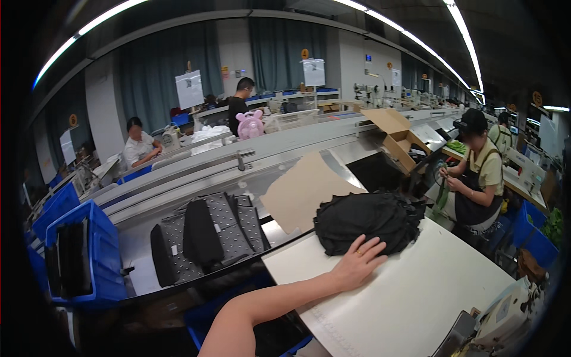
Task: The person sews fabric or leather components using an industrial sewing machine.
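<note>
1 black fabric pile (366, 217) lies beyond the left hand (358, 263), near edge under its spread fingers.

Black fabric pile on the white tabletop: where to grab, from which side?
Probably the near edge of the black fabric pile, from the near side, palm under, thumb on top: it's broad, low and loosely layered, with bare white tabletop before it. The left hand rests there.
</note>
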`<state>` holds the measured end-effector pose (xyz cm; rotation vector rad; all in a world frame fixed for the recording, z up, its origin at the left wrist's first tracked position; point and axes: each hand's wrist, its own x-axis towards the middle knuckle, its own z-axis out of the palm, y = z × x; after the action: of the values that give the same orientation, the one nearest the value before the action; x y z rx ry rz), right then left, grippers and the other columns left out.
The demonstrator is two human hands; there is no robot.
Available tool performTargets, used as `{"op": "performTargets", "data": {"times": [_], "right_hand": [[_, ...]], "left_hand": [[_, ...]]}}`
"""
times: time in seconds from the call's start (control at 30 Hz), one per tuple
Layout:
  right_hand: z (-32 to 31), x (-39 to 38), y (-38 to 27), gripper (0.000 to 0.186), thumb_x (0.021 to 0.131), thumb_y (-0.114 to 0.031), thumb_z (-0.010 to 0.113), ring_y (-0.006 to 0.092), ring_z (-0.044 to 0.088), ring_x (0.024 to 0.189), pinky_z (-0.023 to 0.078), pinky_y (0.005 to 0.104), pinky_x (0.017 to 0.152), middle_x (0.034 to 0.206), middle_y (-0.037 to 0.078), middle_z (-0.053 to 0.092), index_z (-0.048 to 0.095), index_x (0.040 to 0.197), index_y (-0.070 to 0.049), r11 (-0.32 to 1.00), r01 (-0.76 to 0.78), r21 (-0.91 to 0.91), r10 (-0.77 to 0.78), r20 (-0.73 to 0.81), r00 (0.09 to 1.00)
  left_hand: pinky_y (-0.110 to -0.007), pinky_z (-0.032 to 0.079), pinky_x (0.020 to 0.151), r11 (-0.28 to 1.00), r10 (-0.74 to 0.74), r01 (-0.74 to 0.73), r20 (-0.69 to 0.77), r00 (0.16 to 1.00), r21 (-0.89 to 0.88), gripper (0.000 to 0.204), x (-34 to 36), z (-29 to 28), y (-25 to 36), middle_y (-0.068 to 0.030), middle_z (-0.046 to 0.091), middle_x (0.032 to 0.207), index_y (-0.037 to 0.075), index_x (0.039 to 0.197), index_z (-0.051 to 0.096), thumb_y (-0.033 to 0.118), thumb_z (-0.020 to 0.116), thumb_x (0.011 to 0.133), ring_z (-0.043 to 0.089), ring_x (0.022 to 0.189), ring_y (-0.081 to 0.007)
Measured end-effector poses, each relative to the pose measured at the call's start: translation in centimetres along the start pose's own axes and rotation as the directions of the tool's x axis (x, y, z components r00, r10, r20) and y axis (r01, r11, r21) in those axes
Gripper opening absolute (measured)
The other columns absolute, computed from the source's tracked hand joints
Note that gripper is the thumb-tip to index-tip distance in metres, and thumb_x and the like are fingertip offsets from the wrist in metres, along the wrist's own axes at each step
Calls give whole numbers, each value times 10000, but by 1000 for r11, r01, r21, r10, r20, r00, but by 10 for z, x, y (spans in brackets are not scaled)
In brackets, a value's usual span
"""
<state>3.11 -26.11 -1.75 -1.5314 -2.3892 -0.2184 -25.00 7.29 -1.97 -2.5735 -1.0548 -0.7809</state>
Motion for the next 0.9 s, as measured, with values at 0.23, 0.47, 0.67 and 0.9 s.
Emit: {"op": "performTargets", "data": {"times": [0.23,0.47,0.67,0.9], "right_hand": [[1,-1,-2,534,893,-209,648,471,387,1346,358,535,1074,1460,292,399,493,1358,4,1000,-6,12,5,29,1000],[1,1,-1,571,862,-230,683,463,456,1282,409,526,1023,1414,285,447,498,1360,-21,1000,-7,8,7,-4,1000],[-4,0,0,580,831,-223,711,444,461,1288,406,509,1031,1396,275,471,516,1342,-30,999,-39,-5,39,-16,999],[-4,-3,1,569,825,-233,713,432,462,1292,404,502,1036,1384,272,482,529,1324,-30,1000,-25,2,25,-42,999]], "left_hand": [[-543,235,1153,858,19,80,-186,982,508,430,-103,-116,-66,-112,494,1404,120,1216,605,197,704,805,429,1341,-294],[-524,375,1061,24,-910,946,-385,155,325,1077,-242,-211,-150,-253,385,1469,43,1436,378,552,840,607,390,1346,-413],[-433,499,903,194,-911,978,-356,210,81,663,-305,-207,-175,-271,658,1085,-65,1179,591,284,820,664,635,1060,-390],[-333,428,647,132,-984,963,-148,99,-235,323,-353,-236,-212,-60,585,699,-70,858,589,235,556,962,508,693,-110]]}}
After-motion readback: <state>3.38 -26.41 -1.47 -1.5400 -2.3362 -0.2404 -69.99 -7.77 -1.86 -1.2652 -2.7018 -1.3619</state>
